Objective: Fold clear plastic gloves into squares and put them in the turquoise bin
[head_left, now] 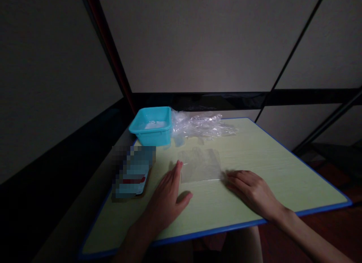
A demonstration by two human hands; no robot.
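A flat, clear plastic bag or sheet (200,166) lies on the pale green table between my two hands. My left hand (166,197) rests at its left side, fingers stretched out and thumb spread, with the fingertips by the sheet's left edge. On the other side, my right hand (251,189) lies palm down, its fingers extended and slightly bent. Its fingertips are beside the lower right corner; whether they touch the plastic I cannot tell. Nothing shows in either hand.
A turquoise plastic basin (154,137) with whitish contents stands at the back left. Beside it lies a crumpled heap of clear plastic (202,125). A blurred-out, phone-like object (135,176) is near the left edge. The table (271,153) has a blue rim; panelled walls stand behind.
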